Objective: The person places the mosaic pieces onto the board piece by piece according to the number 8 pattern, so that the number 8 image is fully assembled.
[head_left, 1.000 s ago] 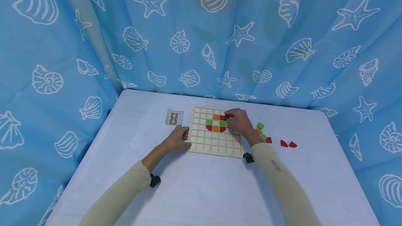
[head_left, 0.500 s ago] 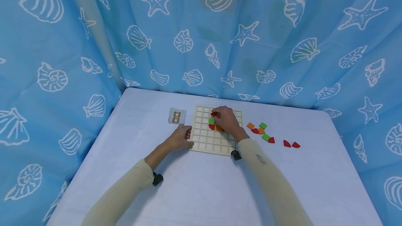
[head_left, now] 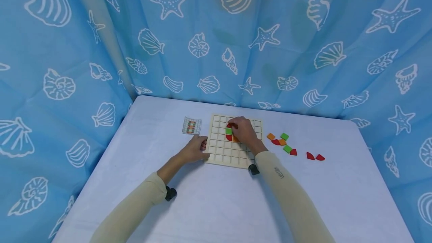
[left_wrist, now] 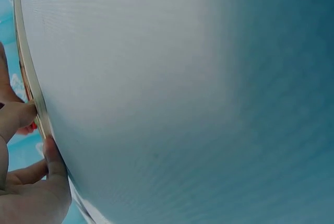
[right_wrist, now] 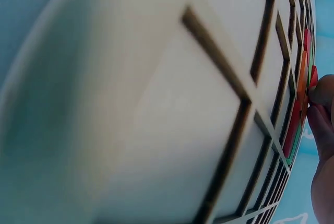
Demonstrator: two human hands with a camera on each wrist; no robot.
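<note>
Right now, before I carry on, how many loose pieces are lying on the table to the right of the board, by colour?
Red pieces: 4
Green pieces: 2
Orange pieces: 2
Total: 8

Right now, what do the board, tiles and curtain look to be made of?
Board: probably wood, pale and matte, with dark brown edges along its grid.
Tiles: painted wood or plastic, flat and evenly coloured; too small to settle.
Curtain: thin fabric or soft plastic sheet, mostly dull, hanging in soft folds with white printed shells.
</note>
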